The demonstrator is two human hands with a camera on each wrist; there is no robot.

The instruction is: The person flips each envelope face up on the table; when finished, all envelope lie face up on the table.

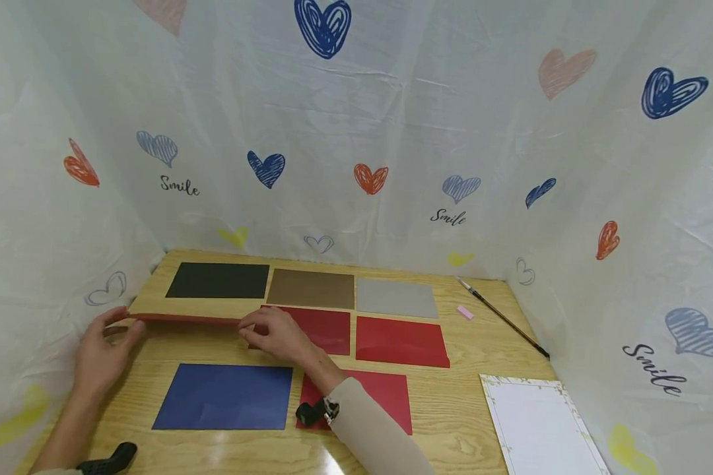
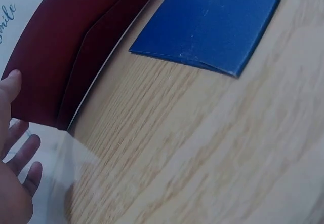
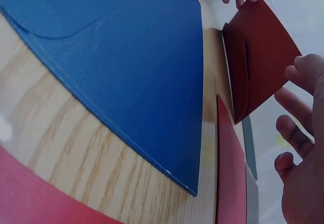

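A dark red envelope (image 1: 184,319) is raised nearly on edge between both hands at the left of the table. My left hand (image 1: 103,353) pinches its left end; in the left wrist view the thumb lies on the envelope's face (image 2: 61,46). At the other end, my right hand (image 1: 279,336) pinches a corner between thumb and fingertips, and the right wrist view shows its flap (image 3: 235,72) side. Directly in front of the raised envelope lies a blue envelope (image 1: 224,397). Another dark red envelope (image 1: 327,330) is partly hidden behind the right hand.
Along the back lie black (image 1: 216,280), brown (image 1: 311,288) and grey (image 1: 397,297) rectangles. A bright red one (image 1: 401,341) and a pinkish red one (image 1: 386,396) are nearer. Rightward are a pink eraser-like block (image 1: 465,312), a paintbrush (image 1: 502,318) and a bordered white sheet (image 1: 541,422). Curtains (image 1: 392,132) enclose the table.
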